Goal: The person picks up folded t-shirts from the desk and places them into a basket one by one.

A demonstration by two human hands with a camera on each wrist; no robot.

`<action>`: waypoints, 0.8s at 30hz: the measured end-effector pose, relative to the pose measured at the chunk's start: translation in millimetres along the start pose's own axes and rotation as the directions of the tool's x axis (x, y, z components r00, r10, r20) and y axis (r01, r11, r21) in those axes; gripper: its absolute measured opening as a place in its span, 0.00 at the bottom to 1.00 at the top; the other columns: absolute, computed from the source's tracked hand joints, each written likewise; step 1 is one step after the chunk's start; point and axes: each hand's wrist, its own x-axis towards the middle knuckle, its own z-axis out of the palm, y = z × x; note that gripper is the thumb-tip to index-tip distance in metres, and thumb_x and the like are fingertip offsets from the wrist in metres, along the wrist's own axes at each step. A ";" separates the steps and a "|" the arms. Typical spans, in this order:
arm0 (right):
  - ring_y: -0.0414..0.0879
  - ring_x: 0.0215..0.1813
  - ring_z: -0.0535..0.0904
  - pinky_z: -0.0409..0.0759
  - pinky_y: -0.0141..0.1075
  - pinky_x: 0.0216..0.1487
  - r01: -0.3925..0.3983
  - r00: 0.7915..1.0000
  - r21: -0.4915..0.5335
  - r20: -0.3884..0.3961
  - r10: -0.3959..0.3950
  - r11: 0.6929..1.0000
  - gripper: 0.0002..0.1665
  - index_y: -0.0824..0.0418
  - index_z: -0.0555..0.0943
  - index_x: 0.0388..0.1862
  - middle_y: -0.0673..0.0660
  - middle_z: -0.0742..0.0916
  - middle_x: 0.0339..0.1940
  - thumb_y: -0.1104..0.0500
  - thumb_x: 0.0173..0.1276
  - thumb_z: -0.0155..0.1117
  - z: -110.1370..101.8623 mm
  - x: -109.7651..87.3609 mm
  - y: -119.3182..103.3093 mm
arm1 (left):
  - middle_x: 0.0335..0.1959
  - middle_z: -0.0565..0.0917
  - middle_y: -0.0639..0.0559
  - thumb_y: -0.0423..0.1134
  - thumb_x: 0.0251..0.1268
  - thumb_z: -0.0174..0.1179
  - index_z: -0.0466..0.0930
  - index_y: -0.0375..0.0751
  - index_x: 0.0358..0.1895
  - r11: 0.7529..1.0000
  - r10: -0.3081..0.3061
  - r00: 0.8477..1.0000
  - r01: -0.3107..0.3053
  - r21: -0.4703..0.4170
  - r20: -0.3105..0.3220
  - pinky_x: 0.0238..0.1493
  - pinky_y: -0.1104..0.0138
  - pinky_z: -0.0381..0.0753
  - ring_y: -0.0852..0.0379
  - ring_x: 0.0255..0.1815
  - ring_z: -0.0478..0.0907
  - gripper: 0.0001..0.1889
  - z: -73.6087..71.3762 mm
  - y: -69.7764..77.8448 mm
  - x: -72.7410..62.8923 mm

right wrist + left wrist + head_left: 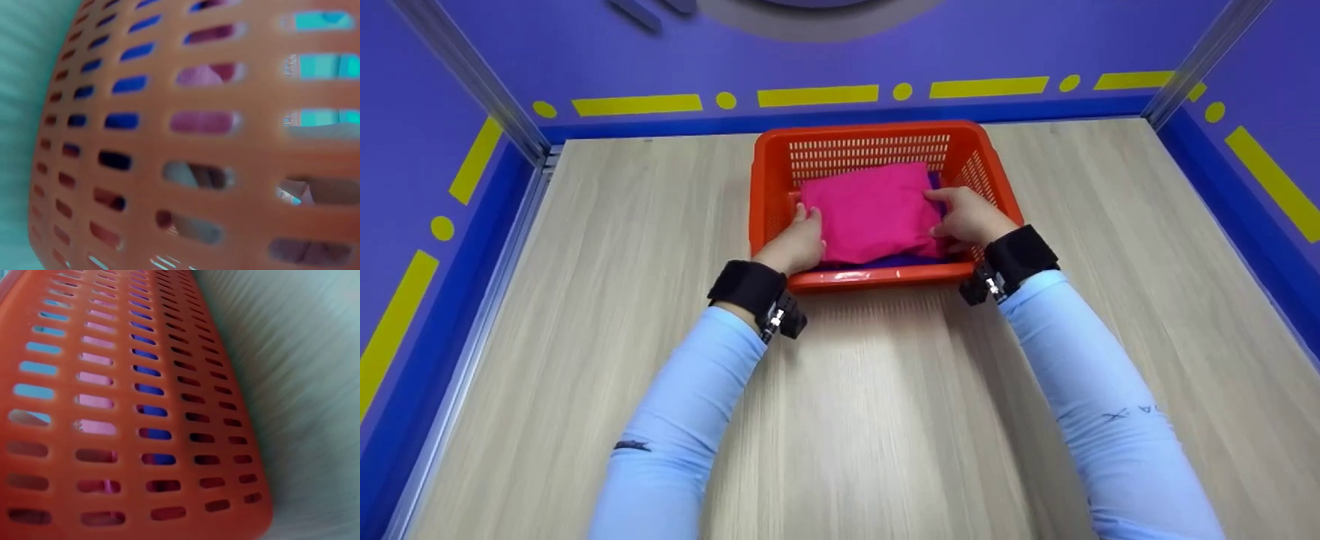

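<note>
A folded bright pink cloth [874,210] lies inside an orange-red plastic basket [859,133], on top of dark blue-purple cloth [896,262]. My left hand [797,241] reaches over the front left rim and holds the pink cloth by its left edge. At the opposite edge, my right hand [971,217] grips the cloth, index finger and thumb on its right side. Both wrist views look at the basket's slotted wall from outside; pink and blue fabric shows through the slots, while most of each hand is hidden behind the wall.
The basket stands on a light wood-grain table [840,420], near its back edge. Blue-purple panels with yellow marks [817,95] rise behind and on both sides. A metal frame post [472,67] stands at the back left corner.
</note>
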 end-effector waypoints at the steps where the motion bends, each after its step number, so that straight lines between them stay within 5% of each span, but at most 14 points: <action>1: 0.43 0.29 0.79 0.88 0.38 0.35 0.002 1.000 -0.014 0.002 -0.002 1.000 0.45 0.55 0.60 0.81 0.67 0.68 0.69 0.71 0.69 0.64 0.0 -0.3 -0.5 | 0.79 0.30 0.27 0.28 0.76 0.42 0.33 0.24 0.79 1.000 -0.004 1.000 0.004 -0.002 0.012 0.78 0.63 0.52 0.41 0.82 0.39 0.36 -0.1 0.3 -0.3; 6: 0.44 0.27 0.81 0.87 0.37 0.34 0.003 1.000 -0.062 0.011 -0.002 0.998 0.47 0.56 0.59 0.82 0.70 0.67 0.70 0.73 0.68 0.64 0.4 -1.4 -1.2 | 0.79 0.29 0.27 0.24 0.71 0.42 0.31 0.26 0.79 1.000 -0.006 0.999 0.005 0.010 0.036 0.73 0.61 0.64 0.41 0.81 0.43 0.39 -1.6 4.8 -7.2; 13: 0.45 0.28 0.81 0.87 0.37 0.33 0.031 0.999 -0.122 -0.008 -0.032 0.992 0.46 0.56 0.59 0.82 0.69 0.70 0.69 0.72 0.68 0.64 1.2 -2.3 0.2 | 0.80 0.41 0.28 0.23 0.68 0.42 0.41 0.24 0.79 1.000 0.022 0.998 -0.022 0.007 -0.063 0.80 0.63 0.45 0.43 0.82 0.37 0.36 -1.8 4.2 -10.6; 20: 0.46 0.25 0.80 0.83 0.37 0.30 0.061 0.998 -0.170 -0.012 -0.064 0.984 0.46 0.54 0.59 0.82 0.63 0.83 0.34 0.68 0.69 0.66 1.7 -4.0 7.0 | 0.75 0.61 0.28 0.25 0.70 0.45 0.56 0.19 0.74 0.988 0.044 0.988 -0.020 0.156 -0.151 0.78 0.62 0.53 0.42 0.80 0.51 0.30 0.4 4.6 -6.8; 24: 0.46 0.25 0.79 0.83 0.37 0.30 0.057 0.998 -0.162 -0.028 -0.062 0.985 0.47 0.55 0.59 0.82 0.59 0.81 0.29 0.68 0.67 0.67 1.9 -5.4 9.0 | 0.71 0.68 0.27 0.25 0.70 0.48 0.66 0.19 0.68 0.982 0.059 0.983 -0.026 0.185 -0.174 0.75 0.59 0.62 0.40 0.76 0.61 0.25 -1.5 6.2 -8.1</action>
